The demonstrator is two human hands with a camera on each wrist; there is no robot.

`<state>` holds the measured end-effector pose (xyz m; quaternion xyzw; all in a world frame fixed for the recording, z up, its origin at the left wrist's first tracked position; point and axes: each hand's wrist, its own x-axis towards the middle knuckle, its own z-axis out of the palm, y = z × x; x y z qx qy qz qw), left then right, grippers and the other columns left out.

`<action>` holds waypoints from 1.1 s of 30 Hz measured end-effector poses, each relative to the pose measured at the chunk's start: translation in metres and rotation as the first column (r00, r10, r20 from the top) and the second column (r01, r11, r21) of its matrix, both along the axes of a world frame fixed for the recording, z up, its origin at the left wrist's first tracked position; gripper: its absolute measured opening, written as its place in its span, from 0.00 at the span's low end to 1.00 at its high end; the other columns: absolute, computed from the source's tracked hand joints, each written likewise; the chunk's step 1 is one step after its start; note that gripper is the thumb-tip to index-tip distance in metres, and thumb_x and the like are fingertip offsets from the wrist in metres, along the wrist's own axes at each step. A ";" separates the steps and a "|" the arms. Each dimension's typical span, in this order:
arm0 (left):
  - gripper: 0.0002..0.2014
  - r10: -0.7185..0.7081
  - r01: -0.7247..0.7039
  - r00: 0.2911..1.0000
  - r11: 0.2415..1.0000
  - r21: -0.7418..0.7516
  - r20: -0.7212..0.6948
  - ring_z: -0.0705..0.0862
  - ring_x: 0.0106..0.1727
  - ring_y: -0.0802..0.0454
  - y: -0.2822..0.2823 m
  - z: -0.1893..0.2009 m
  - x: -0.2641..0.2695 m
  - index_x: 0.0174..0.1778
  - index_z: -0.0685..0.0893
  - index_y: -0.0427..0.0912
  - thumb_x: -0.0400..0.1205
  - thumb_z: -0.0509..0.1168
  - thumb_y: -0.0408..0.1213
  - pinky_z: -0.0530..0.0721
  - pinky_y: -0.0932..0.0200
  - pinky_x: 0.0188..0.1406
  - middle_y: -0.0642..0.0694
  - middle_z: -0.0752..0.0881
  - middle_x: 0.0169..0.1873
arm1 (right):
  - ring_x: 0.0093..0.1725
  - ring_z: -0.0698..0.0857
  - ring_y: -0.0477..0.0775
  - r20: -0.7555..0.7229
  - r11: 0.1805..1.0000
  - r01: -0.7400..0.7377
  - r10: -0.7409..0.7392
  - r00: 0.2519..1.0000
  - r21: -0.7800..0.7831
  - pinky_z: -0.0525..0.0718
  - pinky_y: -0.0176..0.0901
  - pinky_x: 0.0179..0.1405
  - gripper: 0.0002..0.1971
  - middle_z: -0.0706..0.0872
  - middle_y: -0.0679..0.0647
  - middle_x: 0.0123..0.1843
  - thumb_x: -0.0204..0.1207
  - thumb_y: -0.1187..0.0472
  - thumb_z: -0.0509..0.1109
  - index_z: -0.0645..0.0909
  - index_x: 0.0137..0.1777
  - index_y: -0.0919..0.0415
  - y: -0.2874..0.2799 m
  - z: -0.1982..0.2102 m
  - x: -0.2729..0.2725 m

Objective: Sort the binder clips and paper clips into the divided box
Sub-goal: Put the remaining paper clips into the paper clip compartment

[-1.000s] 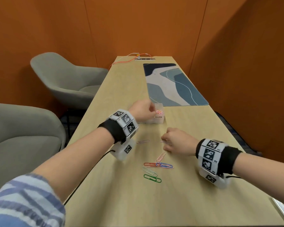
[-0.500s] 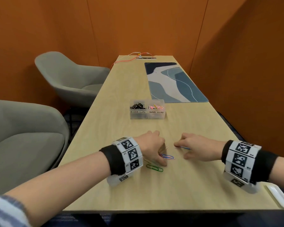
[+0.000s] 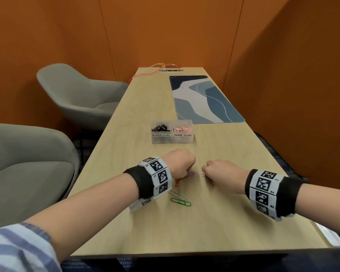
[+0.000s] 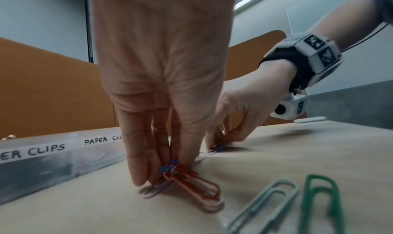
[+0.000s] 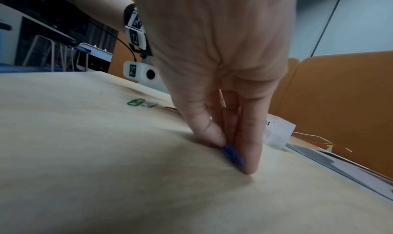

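The clear divided box stands mid-table, with black binder clips in its left compartment and coloured paper clips in its right. Nearer me, my left hand pinches an orange paper clip and a blue one against the table. A little to its right, my right hand pinches a blue paper clip between thumb and fingers. A grey paper clip and a green paper clip lie loose beside my left wrist.
A blue patterned mat lies beyond the box on the right. An orange cable runs to a socket strip at the far end. Two grey chairs stand left of the table. A white object sits at the near right corner.
My left hand has come back from the box to the loose clips and closed its fingers on the orange and blue ones. The right hand has stayed low, pinching at a clip.
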<state>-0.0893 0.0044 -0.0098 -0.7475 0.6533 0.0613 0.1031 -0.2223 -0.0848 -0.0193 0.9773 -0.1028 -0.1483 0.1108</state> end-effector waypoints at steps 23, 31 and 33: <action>0.08 0.095 -0.093 0.995 0.990 -0.104 0.017 0.83 0.55 0.34 -0.001 -0.014 0.063 0.52 0.81 0.37 0.81 0.62 0.36 0.74 0.52 0.40 0.35 0.84 0.54 | 0.52 0.87 0.63 0.479 0.757 0.157 -0.545 0.688 0.635 0.85 0.56 0.59 0.17 0.88 0.60 0.55 0.75 0.69 0.60 0.83 0.60 0.60 -0.065 0.047 0.133; 0.08 0.106 -0.110 0.993 0.991 -0.080 -0.051 0.83 0.54 0.35 -0.003 -0.011 0.072 0.50 0.82 0.40 0.77 0.62 0.32 0.83 0.48 0.50 0.37 0.84 0.52 | 0.53 0.84 0.60 -0.033 0.928 0.229 -0.230 0.973 0.292 0.81 0.44 0.51 0.14 0.88 0.58 0.57 0.72 0.58 0.68 0.85 0.55 0.62 -0.023 0.026 0.044; 0.09 0.111 -0.115 0.993 0.990 -0.076 -0.050 0.83 0.54 0.35 -0.004 -0.011 0.070 0.51 0.82 0.38 0.76 0.63 0.31 0.82 0.49 0.49 0.36 0.83 0.53 | 0.53 0.83 0.63 -0.057 0.954 0.198 -0.190 0.980 0.227 0.81 0.48 0.52 0.12 0.85 0.62 0.57 0.75 0.59 0.66 0.83 0.54 0.65 -0.009 0.019 0.027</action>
